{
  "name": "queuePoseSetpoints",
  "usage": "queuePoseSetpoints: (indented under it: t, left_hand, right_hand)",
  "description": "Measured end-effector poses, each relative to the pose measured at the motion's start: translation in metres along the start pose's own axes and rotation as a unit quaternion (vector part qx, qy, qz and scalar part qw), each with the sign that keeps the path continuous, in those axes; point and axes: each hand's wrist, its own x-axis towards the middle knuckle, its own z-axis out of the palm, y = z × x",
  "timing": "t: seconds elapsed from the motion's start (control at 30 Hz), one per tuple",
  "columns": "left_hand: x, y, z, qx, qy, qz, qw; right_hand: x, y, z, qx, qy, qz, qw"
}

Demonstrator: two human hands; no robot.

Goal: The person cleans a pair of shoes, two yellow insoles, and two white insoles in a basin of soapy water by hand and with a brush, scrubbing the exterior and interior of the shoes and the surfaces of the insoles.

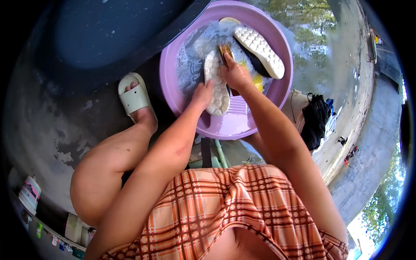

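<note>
A purple plastic washbasin [167,81] with a ribbed washboard part [237,109] holds soapy water before me. My left hand [203,95] grips the edge of a shoe [218,97], its white sole facing up. In my right hand [237,74] is a wooden scrubbing brush [225,49], held close over that shoe; whether its bristles touch the sole is hidden. A second shoe [260,50], dark with a knobbly white sole upward, leans against the basin's right wall. Something yellow with dots [257,83] lies partly under my right wrist.
A large dark tub [107,35] of water stands against the basin's upper left. Right of the basin is a pale bucket [294,105] with black cloth [315,120] hanging over it. My slippered foot [136,97] rests on wet concrete [65,130] at the left.
</note>
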Motion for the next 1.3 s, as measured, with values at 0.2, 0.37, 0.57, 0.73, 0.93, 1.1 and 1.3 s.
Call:
queuePoseSetpoints:
  t: [0.2,0.37,0.57,0.73,0.93,1.1,1.3]
  left_hand:
    - [0.02,-0.019,-0.001,-0.155,-0.013,-0.001,0.988]
    - [0.018,-0.014,0.001,-0.189,0.023,-0.042,0.981]
    - [0.021,-0.007,0.002,-0.046,0.06,0.021,0.997]
    - [0.01,0.014,-0.01,-0.001,0.042,0.027,0.999]
    - [0.026,-0.016,-0.02,-0.122,0.017,-0.045,0.991]
    - [0.021,0.003,-0.025,0.004,0.09,0.032,0.995]
    - [0.036,0.035,-0.065,0.102,0.113,0.063,0.986]
  right_hand:
    - [-0.162,0.028,0.0,0.044,-0.089,-0.117,0.988]
    - [-0.141,0.008,0.015,-0.024,-0.054,-0.105,0.993]
    - [-0.033,-0.011,-0.001,-0.069,-0.041,-0.041,0.996]
    - [0.0,-0.012,-0.008,-0.018,-0.022,0.02,0.999]
    - [-0.061,-0.02,0.011,0.021,-0.07,-0.1,0.992]
    - [0.037,-0.015,-0.006,-0.058,0.018,-0.06,0.996]
    - [-0.005,-0.011,-0.016,0.08,-0.049,0.016,0.995]
